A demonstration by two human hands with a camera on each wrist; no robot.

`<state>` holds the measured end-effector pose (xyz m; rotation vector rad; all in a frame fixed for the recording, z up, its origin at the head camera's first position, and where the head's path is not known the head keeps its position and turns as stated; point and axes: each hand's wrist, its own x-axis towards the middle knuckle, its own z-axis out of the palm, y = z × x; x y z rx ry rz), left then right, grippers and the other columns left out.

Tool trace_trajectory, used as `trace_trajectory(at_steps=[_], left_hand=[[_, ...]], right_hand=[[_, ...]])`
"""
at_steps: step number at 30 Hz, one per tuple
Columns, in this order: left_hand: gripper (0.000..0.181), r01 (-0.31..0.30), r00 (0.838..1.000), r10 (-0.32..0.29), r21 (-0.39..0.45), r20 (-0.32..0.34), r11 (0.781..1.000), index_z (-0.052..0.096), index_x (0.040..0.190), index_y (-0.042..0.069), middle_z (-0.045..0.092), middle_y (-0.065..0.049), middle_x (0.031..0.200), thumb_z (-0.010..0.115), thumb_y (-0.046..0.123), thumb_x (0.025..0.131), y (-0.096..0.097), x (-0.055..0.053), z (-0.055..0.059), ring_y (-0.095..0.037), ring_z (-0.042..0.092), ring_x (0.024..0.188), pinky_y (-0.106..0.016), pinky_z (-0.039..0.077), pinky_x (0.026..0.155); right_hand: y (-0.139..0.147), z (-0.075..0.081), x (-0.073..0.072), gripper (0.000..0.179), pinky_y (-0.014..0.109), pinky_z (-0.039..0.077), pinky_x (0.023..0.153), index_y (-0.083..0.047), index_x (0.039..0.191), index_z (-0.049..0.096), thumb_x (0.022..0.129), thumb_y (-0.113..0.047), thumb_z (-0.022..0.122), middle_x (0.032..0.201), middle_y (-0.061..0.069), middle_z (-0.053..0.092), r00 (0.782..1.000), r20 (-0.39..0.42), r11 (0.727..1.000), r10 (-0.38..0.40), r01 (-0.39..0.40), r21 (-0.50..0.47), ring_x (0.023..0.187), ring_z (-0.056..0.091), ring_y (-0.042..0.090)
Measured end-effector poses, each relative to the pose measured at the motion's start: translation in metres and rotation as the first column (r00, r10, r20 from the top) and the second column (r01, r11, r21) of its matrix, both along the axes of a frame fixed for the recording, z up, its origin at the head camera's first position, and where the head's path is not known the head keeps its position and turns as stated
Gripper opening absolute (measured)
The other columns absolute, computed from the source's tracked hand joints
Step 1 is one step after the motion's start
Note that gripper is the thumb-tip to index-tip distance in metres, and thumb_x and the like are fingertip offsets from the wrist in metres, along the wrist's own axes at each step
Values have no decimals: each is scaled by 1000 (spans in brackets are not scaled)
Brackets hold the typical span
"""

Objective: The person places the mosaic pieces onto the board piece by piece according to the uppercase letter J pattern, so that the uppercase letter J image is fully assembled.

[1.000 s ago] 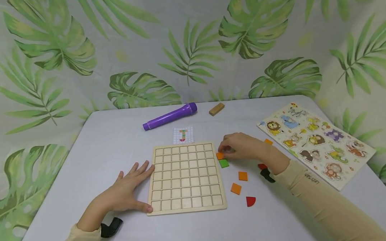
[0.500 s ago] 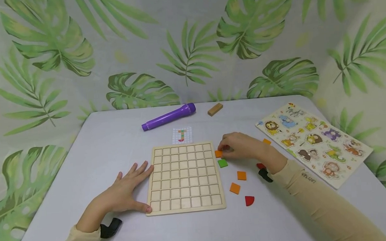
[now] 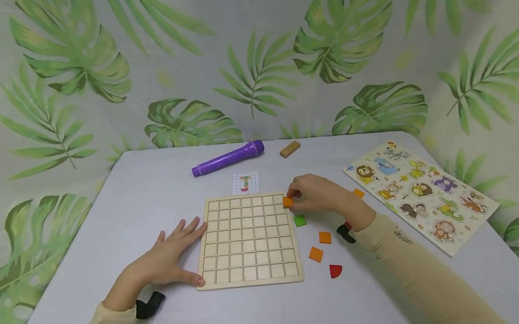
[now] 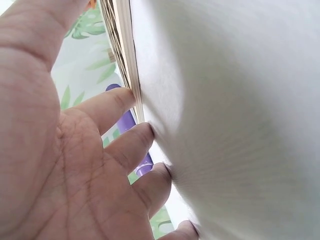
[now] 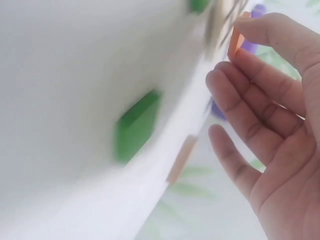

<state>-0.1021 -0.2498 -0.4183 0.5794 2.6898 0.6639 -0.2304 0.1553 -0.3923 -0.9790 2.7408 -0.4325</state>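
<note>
Orange tile (image 3: 288, 202): my right hand (image 3: 315, 193) is pinching it by the board (image 3: 247, 240)'s far-right corner, left hand (image 3: 170, 255) spread at left edge.

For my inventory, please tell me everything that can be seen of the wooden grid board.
The wooden grid board is pale, with a border around bare square cells. It lies flat on the white table. The left hand touches its left edge; an orange square tile in the right hand overlaps its far right corner in the head view, contact unclear.
</note>
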Motion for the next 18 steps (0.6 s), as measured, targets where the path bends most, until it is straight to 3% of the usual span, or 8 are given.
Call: trace_trajectory(at_steps=[18], left_hand=[[130, -2, 1000, 2, 0, 5, 1000, 31, 171, 20, 19, -16, 180, 95, 63, 66, 1, 1, 3, -55, 9, 164, -90, 3, 118]], right_hand=[[-96, 2, -1, 20, 28, 56, 78, -6, 111, 80, 98, -22, 78, 104, 4, 74, 987, -11, 987, 159, -159, -32, 87, 61, 13]])
